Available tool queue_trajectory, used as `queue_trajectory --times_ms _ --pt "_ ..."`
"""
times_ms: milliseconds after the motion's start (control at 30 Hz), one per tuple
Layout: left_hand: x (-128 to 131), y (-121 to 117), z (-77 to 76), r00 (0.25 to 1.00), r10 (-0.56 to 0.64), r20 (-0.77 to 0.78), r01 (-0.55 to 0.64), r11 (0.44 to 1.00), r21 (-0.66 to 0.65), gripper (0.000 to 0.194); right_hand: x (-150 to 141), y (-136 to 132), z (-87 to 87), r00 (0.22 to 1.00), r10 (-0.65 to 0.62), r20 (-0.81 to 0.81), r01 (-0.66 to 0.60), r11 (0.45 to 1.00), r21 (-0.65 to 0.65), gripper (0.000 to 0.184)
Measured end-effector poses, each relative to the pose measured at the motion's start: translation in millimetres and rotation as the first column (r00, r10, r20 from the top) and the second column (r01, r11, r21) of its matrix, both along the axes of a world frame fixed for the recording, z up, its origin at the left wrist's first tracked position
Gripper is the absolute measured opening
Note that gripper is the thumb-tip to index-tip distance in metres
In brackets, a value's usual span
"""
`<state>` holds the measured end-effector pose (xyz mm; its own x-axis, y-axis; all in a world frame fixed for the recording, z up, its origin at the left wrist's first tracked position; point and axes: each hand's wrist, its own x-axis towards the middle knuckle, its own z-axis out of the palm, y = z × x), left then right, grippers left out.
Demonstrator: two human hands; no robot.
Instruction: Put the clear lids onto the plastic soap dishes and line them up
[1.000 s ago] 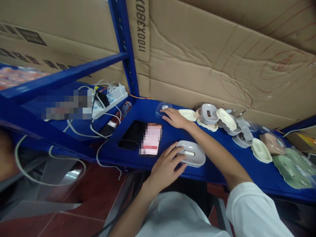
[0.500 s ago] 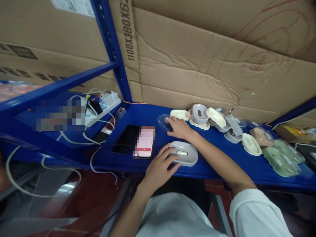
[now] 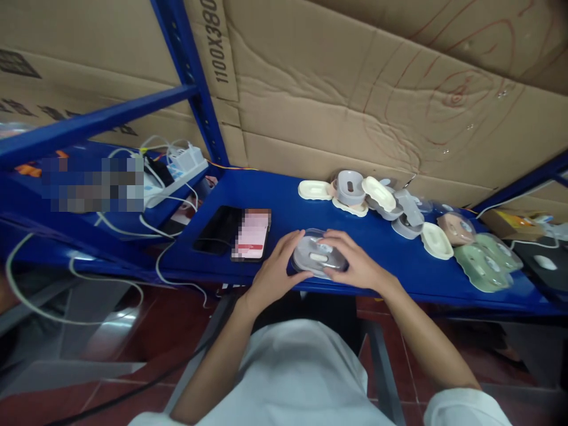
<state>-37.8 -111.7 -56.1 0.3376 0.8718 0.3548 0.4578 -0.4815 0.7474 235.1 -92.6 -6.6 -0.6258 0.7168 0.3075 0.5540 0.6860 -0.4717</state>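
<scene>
A grey oval soap dish point(image 3: 306, 253) lies near the front edge of the blue shelf, with a slot in its middle. Over it sits a clear plastic lid point(image 3: 316, 233); whether it is seated all round I cannot tell. My left hand point(image 3: 276, 269) curves around the left side of dish and lid, thumb at the front. From the right, my right hand point(image 3: 360, 260) grips the lid and dish, its thumb at the near rim and fingers over the far rim.
Behind lie cream dishes point(image 3: 314, 190), a grey dish point(image 3: 350, 187) and other grey pieces. Farther right are a pink dish point(image 3: 457, 228) and green dishes point(image 3: 481, 266). A lit phone point(image 3: 252, 234) lies at left beside a dark one point(image 3: 217, 229). Cables run to a power strip point(image 3: 186, 165).
My right hand has brought the clear lid from the back of the shelf onto the grey soap dish. My left hand has closed around the dish's left side. The view has shifted.
</scene>
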Motion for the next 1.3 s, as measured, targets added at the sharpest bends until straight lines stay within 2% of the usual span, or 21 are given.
queue_trajectory --times_ms 133,367,467,600,767,867,933,1000,1067,1167,1233,1300 --pt "0.3 1.2 -3.9 1.0 -0.021 -0.012 0.021 1.0 0.011 0.089 -17.6 -11.4 -4.3 0.996 0.06 0.06 -0.065 0.995 0.082 0.066" --pt "0.7 0.9 -6.6 0.998 -0.023 -0.06 0.022 1.0 -0.011 0.086 -4.7 -7.5 -27.6 0.999 0.037 0.022 -0.041 0.978 0.206 0.065" --pt "0.0 2.8 -5.8 0.998 -0.044 -0.039 0.042 0.998 -0.04 0.084 -3.7 -4.0 -29.4 0.999 0.042 0.035 -0.049 0.97 0.238 0.064" --pt "-0.7 4.7 -5.9 0.999 -0.048 -0.021 0.047 0.998 -0.051 0.08 -4.4 -1.9 -25.3 0.998 0.03 0.064 -0.043 0.975 0.216 0.066" --pt "-0.1 1.8 -4.9 0.995 -0.02 -0.093 0.018 1.0 -0.025 0.075 2.0 -13.3 -24.6 0.987 -0.106 0.122 0.09 0.987 0.134 0.074" --pt "-0.1 -1.0 -2.0 0.993 -0.006 -0.117 0.007 1.0 0.003 0.067 17.6 -28.2 -25.6 0.971 -0.213 0.105 0.191 0.964 0.185 0.076" --pt "-0.2 -1.9 -0.5 0.994 0.008 -0.11 -0.007 1.0 0.011 0.061 39.4 -38.8 -22.1 0.949 -0.308 0.065 0.284 0.926 0.249 0.073" --pt "0.1 -1.7 0.0 0.994 0.025 -0.108 -0.024 1.0 0.016 0.055 75.3 -46.7 -14.3 0.895 -0.447 0.002 0.422 0.846 0.326 0.071" --pt "0.9 -0.7 -0.9 0.992 0.041 -0.117 -0.037 0.999 0.034 0.048 125.9 -49.5 -3.8 0.78 -0.62 -0.079 0.595 0.697 0.399 0.069" --pt "2.5 1.2 -4.1 0.989 0.052 -0.136 -0.042 0.996 0.077 0.039 218.1 -43.1 11.2 0.523 -0.836 -0.169 0.794 0.405 0.453 0.075" --pt "3.6 2.4 -6.4 0.987 0.054 -0.153 -0.038 0.994 0.103 0.035 275.3 -34.5 18.1 0.296 -0.935 -0.194 0.884 0.192 0.427 0.079" --pt "4.4 3.4 -7.9 0.984 0.058 -0.168 -0.038 0.992 0.124 0.033 318.1 -26.7 21.7 0.115 -0.984 -0.137 0.927 0.057 0.371 0.079"
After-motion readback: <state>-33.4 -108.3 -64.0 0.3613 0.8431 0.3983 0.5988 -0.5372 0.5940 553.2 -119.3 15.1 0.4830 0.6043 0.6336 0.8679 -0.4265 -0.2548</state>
